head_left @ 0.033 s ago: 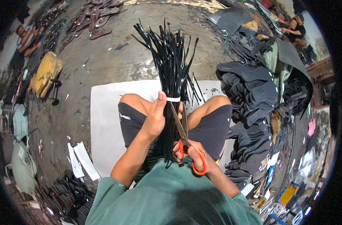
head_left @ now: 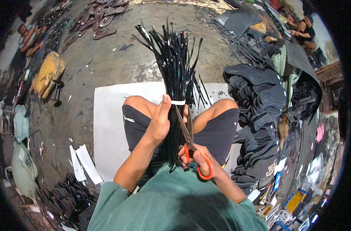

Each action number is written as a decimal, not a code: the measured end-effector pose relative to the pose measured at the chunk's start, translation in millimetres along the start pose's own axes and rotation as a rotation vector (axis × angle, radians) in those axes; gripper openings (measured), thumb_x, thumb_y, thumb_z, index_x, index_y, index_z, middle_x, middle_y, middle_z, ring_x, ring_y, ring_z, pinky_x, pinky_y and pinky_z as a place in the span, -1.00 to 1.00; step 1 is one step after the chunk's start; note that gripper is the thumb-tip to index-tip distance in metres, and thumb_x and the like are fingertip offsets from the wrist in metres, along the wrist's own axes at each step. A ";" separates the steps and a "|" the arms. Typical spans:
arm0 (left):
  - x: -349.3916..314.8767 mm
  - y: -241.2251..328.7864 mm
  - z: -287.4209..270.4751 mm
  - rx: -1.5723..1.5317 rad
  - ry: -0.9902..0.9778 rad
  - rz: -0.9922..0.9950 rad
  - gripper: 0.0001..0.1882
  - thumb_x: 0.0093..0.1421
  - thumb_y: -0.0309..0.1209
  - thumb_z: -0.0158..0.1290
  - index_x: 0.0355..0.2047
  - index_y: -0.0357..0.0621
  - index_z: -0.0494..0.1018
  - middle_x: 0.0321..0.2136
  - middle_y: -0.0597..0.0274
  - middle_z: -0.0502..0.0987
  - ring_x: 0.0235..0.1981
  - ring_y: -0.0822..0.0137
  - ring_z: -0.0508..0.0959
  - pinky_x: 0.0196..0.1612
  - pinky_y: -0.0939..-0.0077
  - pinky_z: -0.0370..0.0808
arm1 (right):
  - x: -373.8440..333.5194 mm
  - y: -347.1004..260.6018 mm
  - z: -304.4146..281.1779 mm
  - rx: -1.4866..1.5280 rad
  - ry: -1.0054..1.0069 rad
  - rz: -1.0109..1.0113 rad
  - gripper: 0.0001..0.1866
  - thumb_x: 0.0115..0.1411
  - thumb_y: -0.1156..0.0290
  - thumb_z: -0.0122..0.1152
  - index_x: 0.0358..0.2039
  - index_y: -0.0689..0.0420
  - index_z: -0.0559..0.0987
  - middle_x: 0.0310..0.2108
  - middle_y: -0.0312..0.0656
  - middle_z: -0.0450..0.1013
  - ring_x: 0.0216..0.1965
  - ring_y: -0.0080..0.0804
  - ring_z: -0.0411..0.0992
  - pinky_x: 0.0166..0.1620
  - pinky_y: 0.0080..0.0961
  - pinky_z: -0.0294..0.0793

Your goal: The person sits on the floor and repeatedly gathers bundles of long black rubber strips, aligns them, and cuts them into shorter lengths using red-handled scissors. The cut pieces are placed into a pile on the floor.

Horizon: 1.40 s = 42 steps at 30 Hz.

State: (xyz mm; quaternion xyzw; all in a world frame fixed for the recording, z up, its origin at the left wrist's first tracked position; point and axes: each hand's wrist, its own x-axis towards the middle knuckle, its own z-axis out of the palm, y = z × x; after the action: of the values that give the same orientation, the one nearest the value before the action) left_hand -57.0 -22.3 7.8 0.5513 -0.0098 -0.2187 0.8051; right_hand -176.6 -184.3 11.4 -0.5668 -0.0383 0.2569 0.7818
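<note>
Upright in front of my body stands a bundle of glossy black strips [head_left: 174,73], fanned out at the top. A narrow white band [head_left: 178,102] wraps it around the middle. My left hand [head_left: 160,121] grips the bundle at the band, thumb on the near left side and fingertips showing on its right. In my right hand [head_left: 198,157] is a pair of scissors [head_left: 188,139] with orange handles, held by the loops. The blades are spread and point upward; one tip lies against the strips just below the band.
A white sheet [head_left: 110,127] lies under my crossed legs, with loose black strips [head_left: 200,92] on it. Stacked dark sole pieces [head_left: 256,96] rise at the right. White strips [head_left: 88,163] and a yellow block [head_left: 48,75] are at the left. People [head_left: 304,30] sit at the far edges.
The top of the bundle has tilted very slightly to the left. My hands and the scissors have kept almost the same position.
</note>
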 end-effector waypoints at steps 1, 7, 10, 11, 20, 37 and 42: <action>-1.2 1.6 -1.2 0.009 0.003 0.026 -0.21 0.35 0.30 -0.41 -0.29 -0.22 0.48 -0.46 0.26 0.51 -0.44 0.45 0.51 -0.28 0.56 0.48 | 0.9 0.9 -0.7 0.003 -0.013 0.006 -0.27 0.30 -0.29 -0.09 -0.13 0.29 0.44 -0.45 -0.30 0.35 -0.41 -0.55 0.34 -0.30 -0.56 0.39; -3.7 -6.6 20.1 0.300 0.118 0.128 -0.25 0.37 0.27 -0.39 -0.24 -0.22 0.45 -0.43 0.29 0.49 -0.42 0.50 0.45 -0.28 0.54 0.45 | 10.1 7.1 -3.7 0.183 0.105 -0.036 -0.28 0.28 -0.32 -0.09 -0.19 0.25 0.42 -0.50 -0.29 0.32 -0.47 -0.55 0.31 -0.38 -0.55 0.39; -6.6 -21.9 22.0 0.317 0.055 0.124 -0.29 0.36 0.24 -0.26 -0.23 -0.23 0.49 -0.38 0.28 0.52 -0.32 0.44 0.47 -0.19 0.51 0.42 | 14.4 -9.7 -9.7 0.197 0.087 -0.006 -0.29 0.28 -0.33 -0.09 -0.25 0.22 0.40 -0.54 -0.32 0.28 -0.51 -0.58 0.27 -0.43 -0.58 0.35; -7.7 -21.1 24.5 0.268 0.025 0.099 -0.32 0.36 0.22 -0.22 -0.23 -0.23 0.49 -0.39 0.28 0.52 -0.32 0.44 0.46 -0.19 0.51 0.42 | 13.4 -7.8 -10.4 0.140 0.102 -0.015 -0.30 0.27 -0.34 -0.10 -0.30 0.20 0.37 -0.56 -0.35 0.25 -0.55 -0.61 0.24 -0.47 -0.61 0.30; -7.9 -16.1 29.1 0.133 0.013 0.098 -0.45 0.33 0.11 -0.04 -0.28 -0.23 0.48 -0.41 0.30 0.51 -0.33 0.45 0.47 -0.17 0.52 0.43 | 20.6 -11.7 -11.2 0.137 0.126 -0.007 -0.25 0.24 -0.43 -0.20 -0.52 0.13 0.32 -0.71 -0.41 0.16 -0.73 -0.65 0.16 -0.67 -0.65 0.15; -17.0 -18.8 24.8 0.020 0.022 0.174 -0.72 0.34 -0.25 0.09 -0.22 -0.28 0.49 -0.41 0.38 0.53 -0.35 0.58 0.45 -0.25 0.63 0.44 | 23.8 -21.8 -13.7 0.266 0.021 0.197 -0.10 0.06 -0.64 -0.43 -0.48 0.10 0.30 -0.70 -0.40 0.15 -0.75 -0.58 0.12 -0.62 -0.62 0.18; -18.8 7.0 -6.4 -0.239 0.068 0.081 -0.77 0.28 -0.29 0.15 -0.29 -0.25 0.53 -0.43 0.33 0.56 -0.41 0.52 0.52 -0.29 0.66 0.47 | 35.2 -26.5 -9.3 0.080 -0.038 0.013 -0.19 0.15 -0.49 -0.08 -0.40 0.18 0.41 -0.62 -0.34 0.27 -0.61 -0.59 0.26 -0.54 -0.63 0.27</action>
State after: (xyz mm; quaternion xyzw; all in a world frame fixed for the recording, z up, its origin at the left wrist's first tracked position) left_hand -69.9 -7.8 15.7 0.4577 0.0215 -0.1670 0.8730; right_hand -133.4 -182.7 24.0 -0.5303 -0.0392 0.2743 0.8013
